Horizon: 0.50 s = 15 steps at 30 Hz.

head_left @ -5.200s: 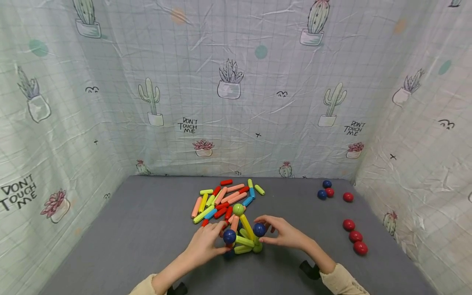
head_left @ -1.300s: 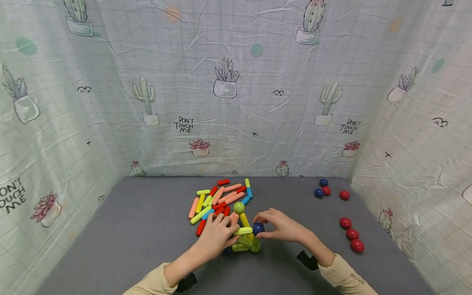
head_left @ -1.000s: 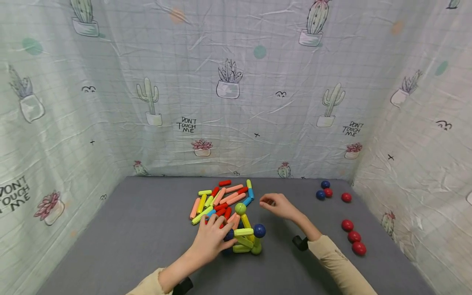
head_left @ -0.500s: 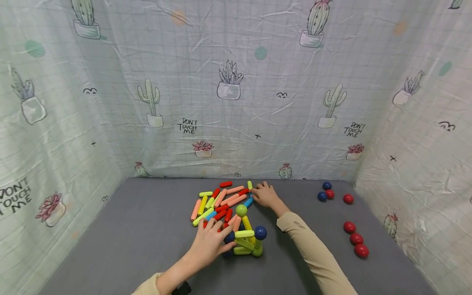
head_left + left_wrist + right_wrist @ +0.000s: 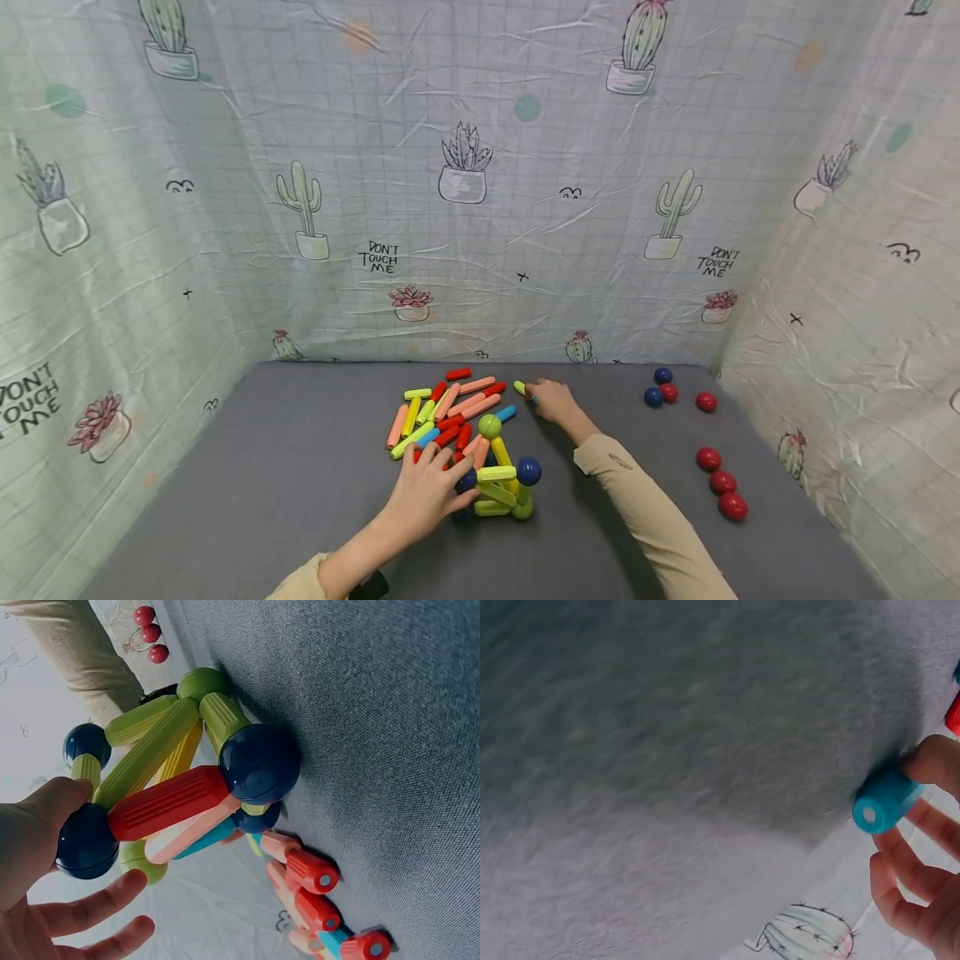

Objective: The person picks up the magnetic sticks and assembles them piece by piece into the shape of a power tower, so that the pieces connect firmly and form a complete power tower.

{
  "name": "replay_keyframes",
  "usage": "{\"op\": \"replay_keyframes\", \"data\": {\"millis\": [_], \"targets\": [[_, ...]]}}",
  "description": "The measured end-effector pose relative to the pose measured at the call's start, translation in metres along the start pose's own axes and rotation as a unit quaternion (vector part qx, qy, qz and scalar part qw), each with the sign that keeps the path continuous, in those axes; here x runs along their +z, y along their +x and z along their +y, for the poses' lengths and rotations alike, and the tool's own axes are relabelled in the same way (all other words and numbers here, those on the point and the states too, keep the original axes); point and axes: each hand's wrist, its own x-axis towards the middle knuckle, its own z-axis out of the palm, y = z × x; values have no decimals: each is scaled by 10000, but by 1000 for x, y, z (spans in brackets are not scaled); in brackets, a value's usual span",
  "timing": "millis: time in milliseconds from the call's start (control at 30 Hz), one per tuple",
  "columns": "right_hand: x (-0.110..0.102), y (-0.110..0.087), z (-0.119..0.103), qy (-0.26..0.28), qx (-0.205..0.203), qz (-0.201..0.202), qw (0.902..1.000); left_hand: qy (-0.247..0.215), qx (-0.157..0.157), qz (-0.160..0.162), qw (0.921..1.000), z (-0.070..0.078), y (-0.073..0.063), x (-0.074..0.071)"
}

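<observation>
A framework of magnetic sticks and balls [image 5: 497, 474] stands on the grey table at the middle, with a green ball [image 5: 490, 427] on top. My left hand [image 5: 427, 492] holds it by a dark blue ball [image 5: 88, 840]; the thumb and a finger lie around that ball, and the other fingers are spread. A red stick [image 5: 171, 802] joins this ball to a lower blue ball [image 5: 259, 763]. Beyond the framework, my right hand [image 5: 553, 402] pinches a blue magnetic stick [image 5: 887, 796] between thumb and fingers. A yellow-green stick [image 5: 520, 388] shows at its fingertips, seemingly joined end to end with the blue one.
Several loose sticks in red, salmon, yellow and blue lie in a pile [image 5: 450, 408] behind the framework. Red balls [image 5: 722, 482] and blue balls [image 5: 654, 397] sit at the right. A patterned cloth [image 5: 465, 250] walls in the back and sides.
My right hand has let go of the framework's right blue ball, reached back to the pile and taken the blue stick, shifting it rightward with the yellow-green one. My left hand stays on the framework.
</observation>
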Motion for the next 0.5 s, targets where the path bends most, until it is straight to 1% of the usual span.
{"op": "replay_keyframes", "data": {"millis": [100, 233, 300, 367, 433, 500], "targets": [[-1, -3, 3, -80, 5, -120, 9999, 29, 26, 53, 10000, 0, 0, -1], [-9, -9, 5, -47, -44, -102, 9999, 116, 112, 122, 9998, -1, 1, -2], [-17, -13, 4, 251, -195, 84, 9995, 136, 157, 118, 9997, -1, 2, -2], [-27, -19, 1, 630, -400, 290, 9968, 116, 197, 88, 9997, -3, 2, -2], [-39, -27, -4, 1041, -616, 480, 9915, -21, 214, 28, 9998, -4, 2, -2], [-51, -36, -7, 1374, -770, 542, 9860, -163, 221, -63, 9996, -5, 2, -2]]}}
